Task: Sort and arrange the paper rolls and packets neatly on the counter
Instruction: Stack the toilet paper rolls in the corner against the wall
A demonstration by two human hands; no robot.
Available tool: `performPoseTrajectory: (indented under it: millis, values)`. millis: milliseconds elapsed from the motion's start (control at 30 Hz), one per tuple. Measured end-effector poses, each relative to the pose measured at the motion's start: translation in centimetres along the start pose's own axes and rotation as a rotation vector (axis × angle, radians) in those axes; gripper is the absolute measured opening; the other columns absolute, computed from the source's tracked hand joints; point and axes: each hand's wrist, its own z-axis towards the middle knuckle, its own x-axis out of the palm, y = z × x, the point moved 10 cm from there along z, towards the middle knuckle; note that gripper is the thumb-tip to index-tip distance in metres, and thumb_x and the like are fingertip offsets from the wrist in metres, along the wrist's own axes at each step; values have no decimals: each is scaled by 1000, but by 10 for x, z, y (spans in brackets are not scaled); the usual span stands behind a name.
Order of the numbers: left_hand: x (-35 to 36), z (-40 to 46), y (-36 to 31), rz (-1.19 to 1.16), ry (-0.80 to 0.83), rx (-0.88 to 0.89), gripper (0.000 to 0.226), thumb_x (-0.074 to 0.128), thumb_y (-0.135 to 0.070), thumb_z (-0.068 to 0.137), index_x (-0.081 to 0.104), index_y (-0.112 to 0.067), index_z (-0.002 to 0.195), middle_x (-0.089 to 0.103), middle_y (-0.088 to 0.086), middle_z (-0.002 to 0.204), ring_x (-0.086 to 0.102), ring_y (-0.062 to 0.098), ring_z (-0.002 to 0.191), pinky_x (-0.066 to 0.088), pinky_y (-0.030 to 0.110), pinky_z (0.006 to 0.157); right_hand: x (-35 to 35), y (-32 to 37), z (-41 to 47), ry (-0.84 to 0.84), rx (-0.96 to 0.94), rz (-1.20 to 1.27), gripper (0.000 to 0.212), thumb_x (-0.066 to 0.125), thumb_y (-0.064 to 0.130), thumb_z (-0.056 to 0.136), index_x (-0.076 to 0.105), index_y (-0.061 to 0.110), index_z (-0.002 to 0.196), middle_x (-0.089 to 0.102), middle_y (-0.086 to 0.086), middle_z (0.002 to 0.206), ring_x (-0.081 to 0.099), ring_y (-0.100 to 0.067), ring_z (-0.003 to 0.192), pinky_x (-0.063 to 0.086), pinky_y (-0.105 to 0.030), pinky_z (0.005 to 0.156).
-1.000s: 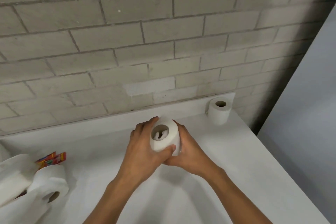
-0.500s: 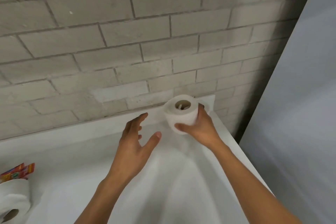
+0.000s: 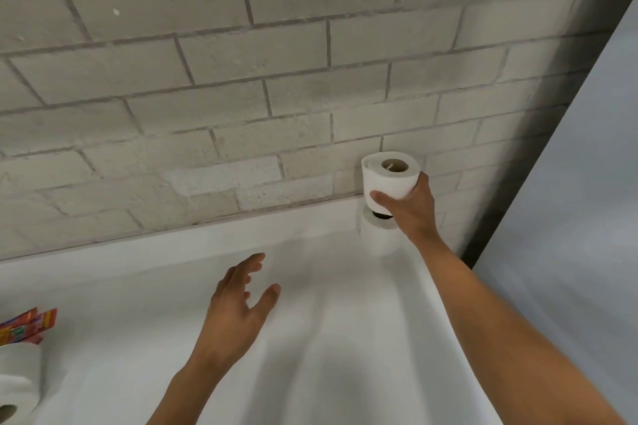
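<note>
Lighting: even, soft, fairly bright. Shadow: dark band in right wall corner [image 3: 538, 162]. Quality: slight blur; wide-angle bending at edges.

Grey brick wall [image 3: 276, 79] behind counter [image 3: 328, 338]

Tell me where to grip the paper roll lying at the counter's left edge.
Judging by its pose, grip the lying roll across its curved side wall from above, thumb and fingers on opposite flanks. It lies on its side, core hole facing the viewer. The left hand, open and free, is nearer.
</note>
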Motion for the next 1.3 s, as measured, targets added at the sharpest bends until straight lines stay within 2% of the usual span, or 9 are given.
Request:
performPoseTrajectory:
  millis: [167,533,833,933,1067,1200,1300]
  values:
    - [3,1,16,-3,-3,-25,52,67,-37,90,46,-41,136,55,-16,126,53,4,113,44,21,88,3,-16,1,-31,12,-5,92,93,38,57,44,26,134,57,8,127,56,-13,116,52,-39,98]
    - [4,-2,39,8,-8,-48,53,69,-35,89,47,-35,138,57,-13,125,55,9,111,48,25,88,13,-34,0,-31,37,-86,103,88,54,52,39,26,138,55,4,130,55,-18,119,52,-45,99]
    - [0,-5,50,13,-10,-61,54,68,-35,89,45,-36,139,56,-13,125,55,9,111,46,24,88,17,-29,-14,-44,-9,-128,95,92,39,60,41,26,139,52,6,133,50,-17,124,45,-34,100]
    - [-9,-6,54,20,-17,-59,55,68,-36,89,45,-36,139,56,-13,126,54,9,111,46,24,88,19,-25,-16,-18,-13,-169,105,91,39,61,32,24,147,46,4,141,40,-19,131,41,-36,102]
    - [-24,-4,56,27,-26,-63,56,67,-38,89,44,-37,140,54,-13,127,54,11,114,47,27,92,13,-29,-24,-14,88,-190,122,90,38,66,10,18,157,28,-11,154,33,-32,139,40,-49,105]
    - [-52,-3,66,117,-40,-58,58,65,-45,89,41,-38,141,53,-12,130,52,15,119,48,38,99,11,-30,-51,-34,168,-178,119,87,35,72,7,16,158,25,-15,156,34,-35,140,37,-47,109]
    - [-77,-2,78,223,-57,-78,60,63,-45,90,39,-35,144,51,-6,136,47,22,125,44,35,98,23,-36,-83,-1,227,-163,116,85,38,75,8,17,158,25,-13,158,32,-33,143,35,-47,111]
